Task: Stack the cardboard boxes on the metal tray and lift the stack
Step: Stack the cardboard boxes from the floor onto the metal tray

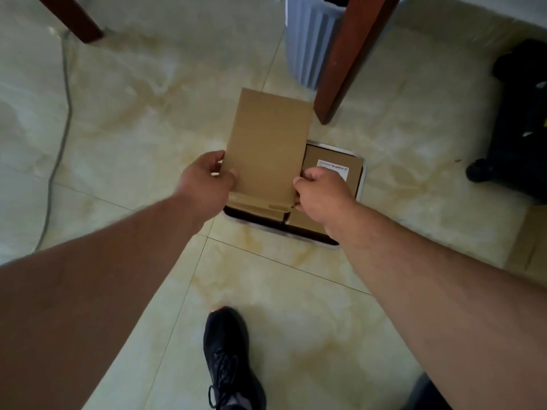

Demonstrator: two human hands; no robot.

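A plain brown cardboard box [269, 146] hangs above the floor, gripped on both sides near its front end. My left hand [207, 179] clasps its left edge and my right hand [322, 193] its right edge. Below it a metal tray [359, 184] rests on the tiled floor. On the tray lies another cardboard box [331, 164] with a white label [333, 168]. The held box covers the tray's left half, and its far end reaches past the tray's back rim.
A wooden table leg [343, 72] stands just behind the tray, a pale ribbed bin [310, 45] behind that. Another leg [77, 19] is far left, beside a grey cable [63, 119]. A black bag [518, 122] and a cardboard piece [529, 241] sit right. My black shoe [231, 359] is near.
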